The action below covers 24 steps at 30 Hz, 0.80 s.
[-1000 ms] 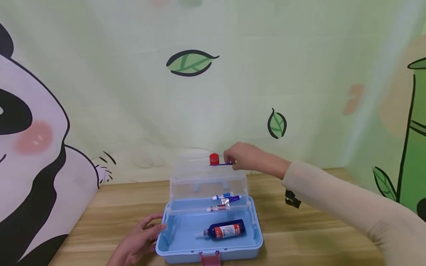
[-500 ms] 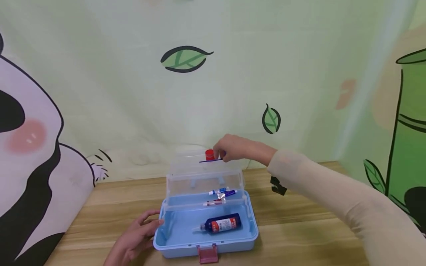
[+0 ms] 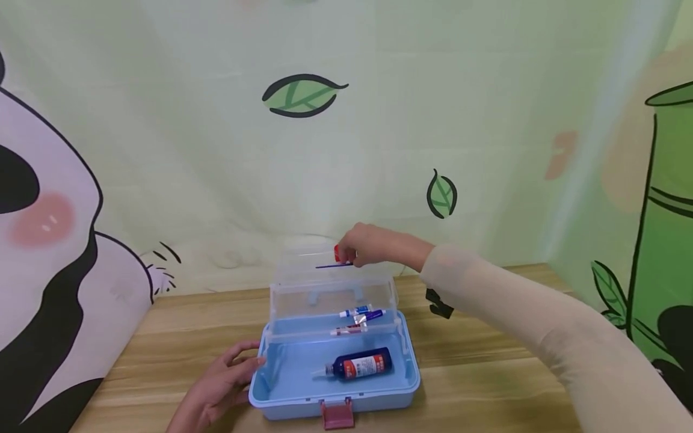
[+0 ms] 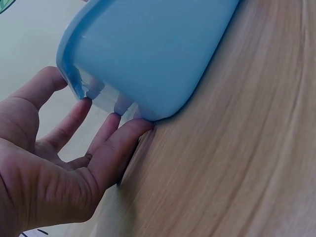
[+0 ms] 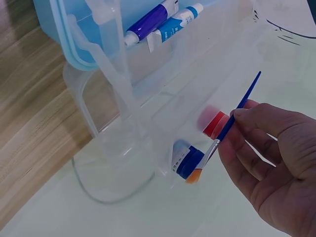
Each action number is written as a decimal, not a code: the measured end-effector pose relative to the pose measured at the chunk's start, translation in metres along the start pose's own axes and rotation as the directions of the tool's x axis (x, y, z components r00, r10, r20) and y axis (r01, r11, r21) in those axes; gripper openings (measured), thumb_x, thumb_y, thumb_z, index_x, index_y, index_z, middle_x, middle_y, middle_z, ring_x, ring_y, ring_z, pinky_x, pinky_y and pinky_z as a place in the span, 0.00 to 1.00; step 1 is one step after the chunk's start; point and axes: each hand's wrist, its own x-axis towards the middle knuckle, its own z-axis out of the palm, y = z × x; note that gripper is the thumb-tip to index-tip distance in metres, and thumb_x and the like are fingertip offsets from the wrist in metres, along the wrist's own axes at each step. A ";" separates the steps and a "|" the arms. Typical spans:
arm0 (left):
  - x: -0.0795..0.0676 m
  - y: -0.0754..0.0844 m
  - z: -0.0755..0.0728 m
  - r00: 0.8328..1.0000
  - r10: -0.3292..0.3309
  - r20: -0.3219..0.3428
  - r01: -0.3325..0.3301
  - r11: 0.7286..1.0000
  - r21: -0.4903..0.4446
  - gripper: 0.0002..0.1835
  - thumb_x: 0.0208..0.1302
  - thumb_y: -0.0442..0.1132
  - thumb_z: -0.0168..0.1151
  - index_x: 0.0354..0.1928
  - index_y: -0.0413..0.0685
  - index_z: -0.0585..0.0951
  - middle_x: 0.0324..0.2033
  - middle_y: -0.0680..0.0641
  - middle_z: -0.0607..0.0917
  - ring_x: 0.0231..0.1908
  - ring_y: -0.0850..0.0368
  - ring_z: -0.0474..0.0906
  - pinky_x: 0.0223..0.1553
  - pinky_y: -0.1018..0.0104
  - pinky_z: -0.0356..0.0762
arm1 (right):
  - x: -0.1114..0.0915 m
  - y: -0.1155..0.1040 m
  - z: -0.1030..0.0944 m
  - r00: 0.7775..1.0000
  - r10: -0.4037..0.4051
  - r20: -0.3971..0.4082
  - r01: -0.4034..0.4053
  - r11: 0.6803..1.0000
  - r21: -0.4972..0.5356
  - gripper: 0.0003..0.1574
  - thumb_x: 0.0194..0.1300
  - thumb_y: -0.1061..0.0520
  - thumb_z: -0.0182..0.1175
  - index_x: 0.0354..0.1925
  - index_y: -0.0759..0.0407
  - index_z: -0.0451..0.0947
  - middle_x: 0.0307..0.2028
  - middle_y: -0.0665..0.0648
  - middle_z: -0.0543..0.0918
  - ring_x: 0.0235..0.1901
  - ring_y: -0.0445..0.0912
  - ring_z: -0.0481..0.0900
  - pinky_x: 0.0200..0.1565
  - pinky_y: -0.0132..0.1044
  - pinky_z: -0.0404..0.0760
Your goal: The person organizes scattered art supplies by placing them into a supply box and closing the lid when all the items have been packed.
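Note:
A light blue plastic box [image 3: 292,409] stands with its lid raised and a clear tray [image 3: 287,304] folded up behind. My left hand [image 3: 227,379] touches the outer left end of the box; its thumb and fingertips rest on that wall in the left wrist view [image 4: 59,163]. My right hand [image 3: 365,245] pinches a paintbrush [image 5: 239,106] with a blue handle and orange bristles. It hovers by the clear upper compartments, near a red-capped jar [image 5: 216,124] and a blue-capped jar [image 5: 188,160]. The bristles overlap the blue cap in the right wrist view.
Inside the box lies a dark blue bottle [image 3: 363,364] with a pointed nozzle. A few paint tubes [image 3: 354,311] lie on the clear tray. The wooden table [image 3: 476,349] meets a printed cloth backdrop [image 3: 379,132]. A black object [image 3: 438,304] shows under the right sleeve.
My right hand has moved left with the paintbrush and now partly covers the red-capped jar. The head view has shifted slightly; the left hand stays at the box.

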 end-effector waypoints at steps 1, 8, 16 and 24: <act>0.000 0.000 0.000 1.000 0.002 0.003 -0.002 1.000 -0.003 0.32 0.67 0.43 0.69 0.69 0.47 0.68 0.53 0.40 0.80 0.45 0.48 0.81 0.45 0.45 0.84 | 0.001 0.000 0.000 1.000 -0.002 -0.001 0.002 1.000 0.002 0.13 0.67 0.66 0.66 0.48 0.55 0.85 0.43 0.51 0.86 0.44 0.46 0.81 0.50 0.36 0.82; -0.002 0.002 -0.001 1.000 -0.001 0.022 0.002 1.000 -0.016 0.28 0.67 0.42 0.69 0.65 0.48 0.71 0.52 0.41 0.82 0.46 0.48 0.82 0.45 0.46 0.84 | 0.009 -0.005 0.002 1.000 -0.006 0.004 0.006 1.000 0.004 0.11 0.68 0.66 0.65 0.47 0.55 0.85 0.40 0.51 0.85 0.42 0.44 0.80 0.48 0.34 0.82; -0.002 0.002 0.000 1.000 -0.002 0.029 0.002 1.000 -0.005 0.31 0.67 0.44 0.70 0.68 0.47 0.69 0.54 0.40 0.82 0.46 0.48 0.81 0.46 0.46 0.84 | 0.014 -0.007 0.005 1.000 0.000 -0.007 0.000 1.000 -0.003 0.11 0.67 0.66 0.65 0.47 0.55 0.85 0.40 0.51 0.85 0.41 0.44 0.81 0.47 0.33 0.82; -0.002 0.002 -0.002 1.000 -0.008 0.022 0.008 1.000 0.004 0.32 0.66 0.45 0.70 0.68 0.48 0.68 0.53 0.40 0.82 0.46 0.48 0.81 0.46 0.47 0.84 | 0.016 -0.010 0.006 1.000 0.003 -0.023 -0.004 1.000 -0.026 0.11 0.68 0.65 0.66 0.47 0.55 0.85 0.41 0.52 0.85 0.41 0.44 0.81 0.47 0.33 0.82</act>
